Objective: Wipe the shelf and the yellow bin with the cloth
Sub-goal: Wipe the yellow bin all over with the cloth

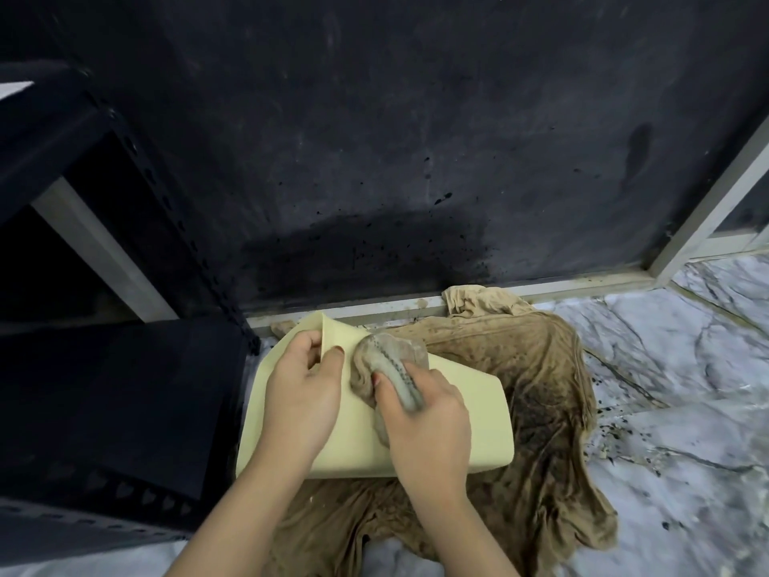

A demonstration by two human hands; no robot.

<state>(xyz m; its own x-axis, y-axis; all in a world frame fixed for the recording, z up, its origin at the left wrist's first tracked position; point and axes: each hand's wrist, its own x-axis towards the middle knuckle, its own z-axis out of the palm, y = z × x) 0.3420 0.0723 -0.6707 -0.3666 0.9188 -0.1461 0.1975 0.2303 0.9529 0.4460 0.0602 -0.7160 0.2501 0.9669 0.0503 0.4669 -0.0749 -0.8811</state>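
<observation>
Bin [478,414] tipped on brown rag [541,410] beside shelf [125,410]. Left hand [299,393] pinches rim; right hand [424,426] clamps cloth [387,364] against wall. Risk: grime re-smearing from the soiled rag.

Cloth [389,368] on tipped yellow bin [478,418] (pale).

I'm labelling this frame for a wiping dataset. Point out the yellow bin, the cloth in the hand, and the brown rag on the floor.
bin [470,422]: head view, bare side wall near its right edge.
cloth [389,360]: head view, bunched part above the right hand.
brown rag [541,451]: head view, stained spread right of the bin.
</observation>
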